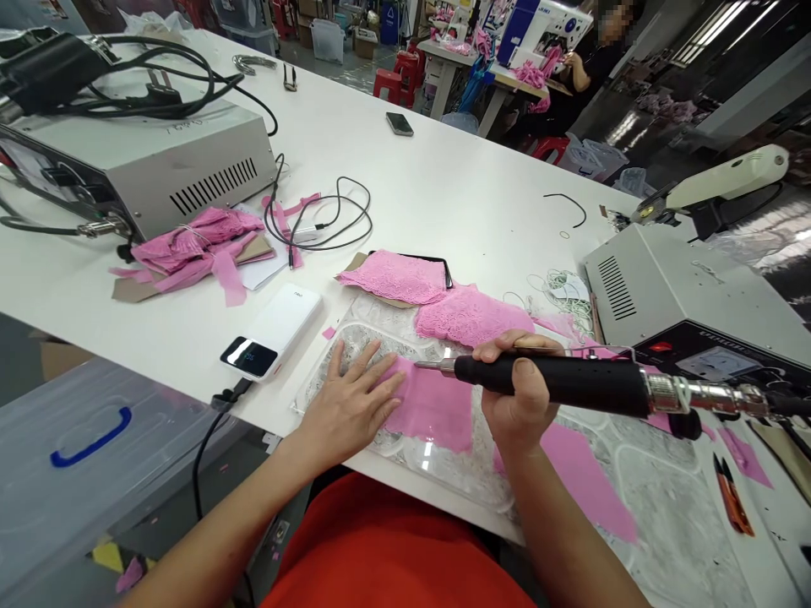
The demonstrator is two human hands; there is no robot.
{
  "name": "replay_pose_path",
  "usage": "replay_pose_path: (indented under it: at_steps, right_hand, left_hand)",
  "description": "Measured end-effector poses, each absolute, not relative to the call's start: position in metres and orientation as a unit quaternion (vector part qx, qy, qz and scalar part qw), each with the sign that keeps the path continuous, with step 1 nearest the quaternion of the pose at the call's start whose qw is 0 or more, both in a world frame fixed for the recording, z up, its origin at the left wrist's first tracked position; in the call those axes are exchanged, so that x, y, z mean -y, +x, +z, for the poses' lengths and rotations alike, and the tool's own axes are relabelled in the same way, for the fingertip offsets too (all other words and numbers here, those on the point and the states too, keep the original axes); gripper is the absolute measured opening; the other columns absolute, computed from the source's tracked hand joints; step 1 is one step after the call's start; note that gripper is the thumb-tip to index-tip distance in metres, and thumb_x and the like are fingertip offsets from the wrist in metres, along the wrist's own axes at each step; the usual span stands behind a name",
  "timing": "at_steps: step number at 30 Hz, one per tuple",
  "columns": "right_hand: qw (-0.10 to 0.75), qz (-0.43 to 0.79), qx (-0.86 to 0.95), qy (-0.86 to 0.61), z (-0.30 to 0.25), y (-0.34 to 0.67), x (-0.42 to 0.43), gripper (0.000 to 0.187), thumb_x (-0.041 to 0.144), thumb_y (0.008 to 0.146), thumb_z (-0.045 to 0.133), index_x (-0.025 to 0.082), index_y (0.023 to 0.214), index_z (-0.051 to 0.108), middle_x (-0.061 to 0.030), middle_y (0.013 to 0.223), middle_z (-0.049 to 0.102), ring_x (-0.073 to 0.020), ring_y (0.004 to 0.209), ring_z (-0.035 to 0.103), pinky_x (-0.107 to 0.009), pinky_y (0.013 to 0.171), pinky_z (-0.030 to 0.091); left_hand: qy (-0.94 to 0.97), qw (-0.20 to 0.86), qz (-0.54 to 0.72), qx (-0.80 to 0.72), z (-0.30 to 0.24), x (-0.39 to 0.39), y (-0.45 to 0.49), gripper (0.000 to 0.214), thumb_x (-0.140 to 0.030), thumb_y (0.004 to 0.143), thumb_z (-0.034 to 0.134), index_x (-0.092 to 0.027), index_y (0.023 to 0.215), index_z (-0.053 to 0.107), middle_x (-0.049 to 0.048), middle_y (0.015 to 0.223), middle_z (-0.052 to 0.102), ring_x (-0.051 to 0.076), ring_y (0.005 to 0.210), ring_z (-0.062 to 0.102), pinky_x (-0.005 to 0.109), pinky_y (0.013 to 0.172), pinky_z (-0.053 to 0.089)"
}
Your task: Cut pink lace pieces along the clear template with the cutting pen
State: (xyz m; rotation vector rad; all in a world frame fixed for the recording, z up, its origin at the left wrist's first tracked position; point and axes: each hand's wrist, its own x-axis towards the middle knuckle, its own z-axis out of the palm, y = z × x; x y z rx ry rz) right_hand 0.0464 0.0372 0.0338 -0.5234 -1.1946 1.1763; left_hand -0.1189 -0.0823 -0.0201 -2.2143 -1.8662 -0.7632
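My right hand (523,393) is wrapped round a black handheld tool (570,384) with a narrow metal tip, which looks like an ultrasonic cutter. Its tip lies over a flat pink fabric piece (437,409), close to my left fingers. My left hand (355,397) lies flat, fingers spread, on the left edge of that piece. Under the fabric is a scuffed clear plastic board (405,328). Two pink lace pieces (396,277) lie just beyond, one on brown card. Another flat pink piece (583,477) shows beside my right forearm.
A white power bank (275,329) with a lit display stands left of my hand. Grey metal boxes (203,160) flank the work, with another pink bundle (196,245) at the left. Orange-handled snips (733,498) lie right. A person (583,76) sits by a sewing machine (538,34).
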Motion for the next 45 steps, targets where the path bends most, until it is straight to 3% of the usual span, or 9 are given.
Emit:
replay_pose_path:
  at_steps: [29, 45]
  right_hand:
    - [0.658, 0.5, 0.509, -0.241, 0.037, 0.062, -0.043, 0.007, 0.022, 0.075, 0.061, 0.022, 0.08, 0.056, 0.0039, 0.077, 0.057, -0.0096, 0.058, 0.058, -0.031, 0.06, 0.053]
    - [0.704, 0.45, 0.45, -0.316, 0.046, 0.106, -0.05, 0.013, 0.024, 0.066, 0.06, 0.02, 0.077, 0.055, 0.0039, 0.073, 0.056, -0.0099, 0.055, 0.055, -0.031, 0.057, 0.05]
  left_hand:
    - [-0.737, 0.068, -0.249, 0.624, -0.017, 0.082, -0.12, 0.031, -0.034, 0.101, 0.044, -0.023, 0.121, 0.063, 0.0016, 0.136, 0.059, 0.03, 0.136, 0.042, 0.06, 0.118, 0.011]
    - [-0.746, 0.066, -0.256, 0.611, -0.015, 0.081, -0.122, 0.032, -0.031, 0.101, 0.042, -0.022, 0.121, 0.064, 0.0038, 0.134, 0.06, 0.032, 0.136, 0.043, 0.062, 0.117, 0.012]
